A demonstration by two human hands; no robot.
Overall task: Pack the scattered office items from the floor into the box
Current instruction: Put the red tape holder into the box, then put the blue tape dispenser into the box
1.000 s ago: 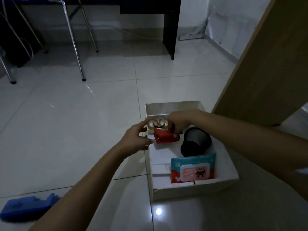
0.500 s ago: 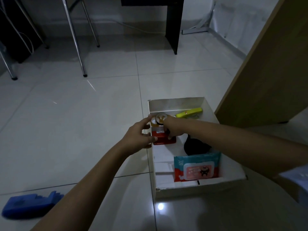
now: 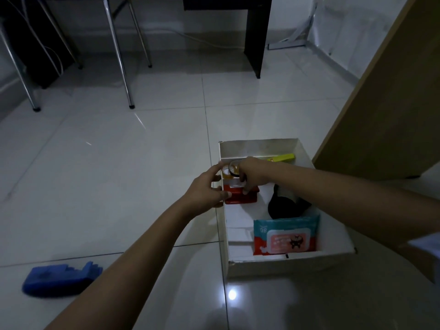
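Entry, box [image 3: 285, 263], white, open top, on the tiled floor [image 3: 119, 186] near a wooden panel [image 3: 392, 103]. Change since a second ago: the yellow item [image 3: 282, 158] at the far wall of the box was hidden behind my right hand [image 3: 252, 173] and now shows; that hand has settled lower onto the red item [image 3: 240, 197] and the tape rolls [image 3: 229, 172] in the far left corner, so I judge this piece nearly placed. Right hand: reaching in from the right, fingers curled down around the tape and the red item; whether they still pinch or merely touch, I cannot tell. Left hand [image 3: 207, 189]: outside the left wall, fingers narrowly spread, clasping the wall beside the red item to steady it. Also packed: black cup [image 3: 283, 208], centre; wipes packet [image 3: 285, 235], near wall. Outstanding: blue item [image 3: 59, 279] on the floor, near left, well apart from the box.
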